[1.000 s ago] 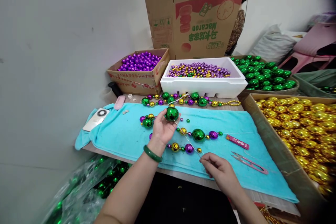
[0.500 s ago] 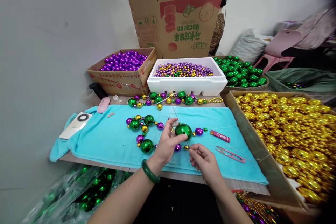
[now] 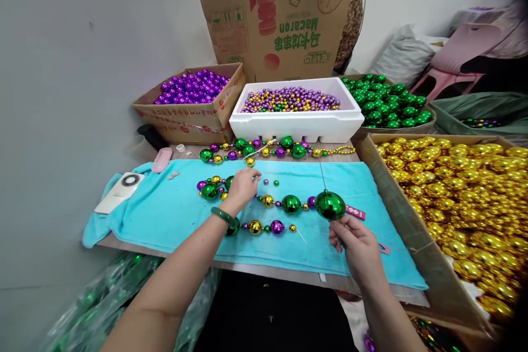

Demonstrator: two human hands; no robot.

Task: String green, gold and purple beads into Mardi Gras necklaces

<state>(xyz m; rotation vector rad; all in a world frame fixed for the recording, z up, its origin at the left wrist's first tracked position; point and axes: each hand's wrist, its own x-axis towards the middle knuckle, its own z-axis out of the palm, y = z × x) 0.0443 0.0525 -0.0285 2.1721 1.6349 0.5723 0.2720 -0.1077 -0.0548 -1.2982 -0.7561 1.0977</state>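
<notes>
A large shiny green bead sits at the fingertips of my right hand. A thin needle sticks up through that bead, and the fingers are pinched at its underside, where the needle's lower end is hidden. My left hand reaches down over the blue towel with bent fingers, their tips partly hidden. Just right of it lie a small purple bead and a small green bead. A strand of green, gold and purple beads curves across the towel, partly under my left forearm.
Behind the towel lies a finished-looking bead necklace. Further back stand a box of purple beads, a white foam box and a container of green beads. A carton of gold beads borders the right. Pink thread snips lie beside my right hand.
My left hand has let go of the large green bead and moved left over the towel. My right hand has moved right and up, carrying the bead and needle.
</notes>
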